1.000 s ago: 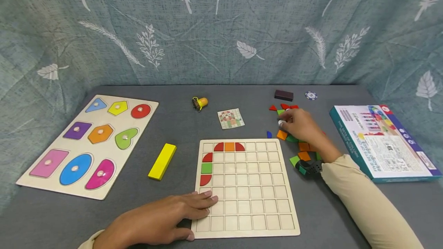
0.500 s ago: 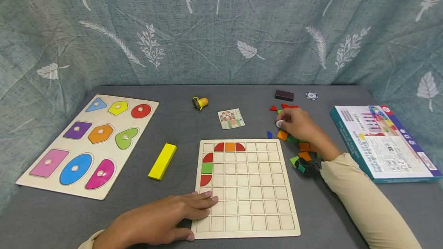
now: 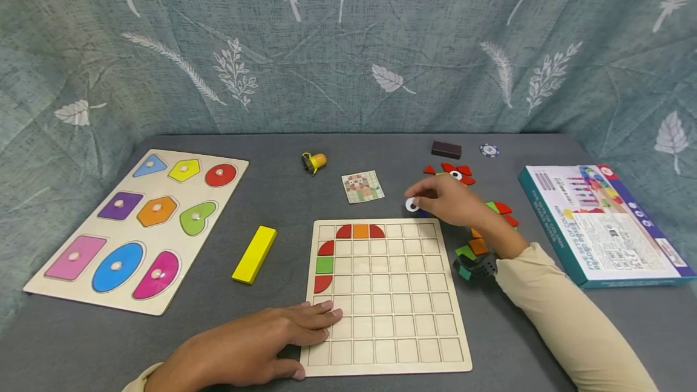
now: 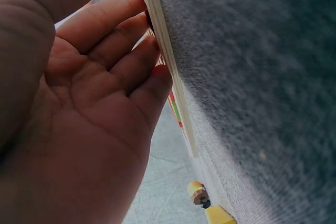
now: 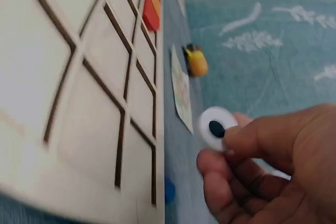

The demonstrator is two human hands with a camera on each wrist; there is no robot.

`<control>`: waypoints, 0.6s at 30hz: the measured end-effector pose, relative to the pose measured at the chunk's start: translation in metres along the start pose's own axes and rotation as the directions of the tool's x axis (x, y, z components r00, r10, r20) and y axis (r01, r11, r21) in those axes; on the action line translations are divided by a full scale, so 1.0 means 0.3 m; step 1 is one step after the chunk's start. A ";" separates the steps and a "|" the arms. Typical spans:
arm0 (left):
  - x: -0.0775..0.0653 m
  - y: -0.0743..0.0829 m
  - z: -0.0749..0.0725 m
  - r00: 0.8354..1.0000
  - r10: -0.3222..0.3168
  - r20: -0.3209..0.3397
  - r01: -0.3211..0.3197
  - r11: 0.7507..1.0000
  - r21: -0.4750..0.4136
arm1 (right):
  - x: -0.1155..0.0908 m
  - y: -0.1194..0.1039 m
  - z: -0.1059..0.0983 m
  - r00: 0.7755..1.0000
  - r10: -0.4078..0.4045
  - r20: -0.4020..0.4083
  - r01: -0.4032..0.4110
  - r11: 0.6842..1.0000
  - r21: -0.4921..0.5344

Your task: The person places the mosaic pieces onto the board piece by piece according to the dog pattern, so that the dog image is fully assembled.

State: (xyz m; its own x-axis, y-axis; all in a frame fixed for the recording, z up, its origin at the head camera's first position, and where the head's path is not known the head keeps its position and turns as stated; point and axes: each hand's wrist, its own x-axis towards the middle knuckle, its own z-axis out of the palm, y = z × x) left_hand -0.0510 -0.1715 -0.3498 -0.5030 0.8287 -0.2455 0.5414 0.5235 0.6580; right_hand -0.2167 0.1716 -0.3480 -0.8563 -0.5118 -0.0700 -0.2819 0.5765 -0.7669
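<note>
My right grip pinches a white eye disc; left grip, fingers straight, rests on grid board. Six tiles seated, most cells bare.

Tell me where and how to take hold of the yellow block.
Pinch the yellow block mid-length across its two long sides, probably from above: it lies flat, long and narrow, apart from the grid board and the shape puzzle, leaving both sides reachable.
</note>
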 end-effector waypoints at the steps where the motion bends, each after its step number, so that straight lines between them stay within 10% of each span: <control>1: 0.001 0.000 0.000 1.000 0.000 0.001 0.000 1.000 0.000 | 0.002 -0.007 0.007 1.000 -0.015 0.010 0.015 1.000 0.002; 18: 0.005 -0.003 -0.003 1.000 -0.003 0.013 0.003 1.000 0.004 | 0.045 -0.135 0.128 0.961 -0.235 0.149 0.229 0.972 0.052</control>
State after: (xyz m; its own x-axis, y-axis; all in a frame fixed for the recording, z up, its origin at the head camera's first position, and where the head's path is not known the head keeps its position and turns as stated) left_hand -0.0528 -0.1710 -0.3500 -0.4962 0.8294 -0.2565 0.5423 0.5268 0.6545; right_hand -0.2003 0.1170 -0.3424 -0.6921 -0.7216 0.0180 -0.4476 0.4095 -0.7949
